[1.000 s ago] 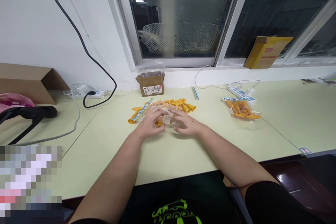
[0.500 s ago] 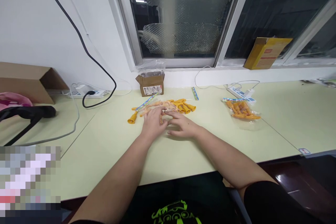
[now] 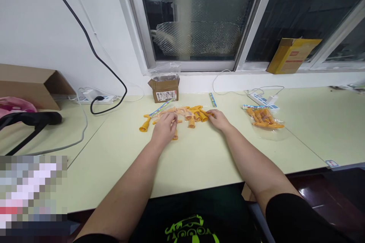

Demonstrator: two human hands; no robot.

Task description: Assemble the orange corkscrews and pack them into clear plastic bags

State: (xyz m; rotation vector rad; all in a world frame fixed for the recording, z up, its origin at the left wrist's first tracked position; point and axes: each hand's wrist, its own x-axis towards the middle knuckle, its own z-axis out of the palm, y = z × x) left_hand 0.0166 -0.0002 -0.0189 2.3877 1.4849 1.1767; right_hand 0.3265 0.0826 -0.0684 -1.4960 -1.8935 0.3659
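Pale green desk point(image 3: 199, 167), widest thing here, runs across the middle of the frame and toward both sides. Window point(image 3: 196, 15), dark-paned, fills the upper centre and upper right; bubble wrap shows at its glass. Cardboard box point(image 3: 25, 83) at the left edge, its near end gaping. Black cable point(image 3: 94, 53) drops from the upper left and loops onto the desk. Yellow carton point(image 3: 294, 56) leans on the sill, upper right.

Centre of frame: clear bag point(image 3: 182, 111), thin and glossy, lying over part of a loose heap of orange pieces. Right of centre: filled bag point(image 3: 264, 117), flat on the desk, more orange pieces inside. Small brown box point(image 3: 165, 89) just behind the heap, flaps apart, white label facing me.

My left hand point(image 3: 164, 126) is over the clear bag at centre, fingers bent and drawn close; cannot tell whether they pinch plastic or a piece. My right hand point(image 3: 219, 119) is at the heap's right end, fingertips against the orange there; whether it pinches, cannot tell.

Smallest: orange pieces point(image 3: 191, 122), horn-shaped with flared ends, one poking out just below my left hand. Patterned strip point(image 3: 213, 100), blue, behind the heap, right of centre.
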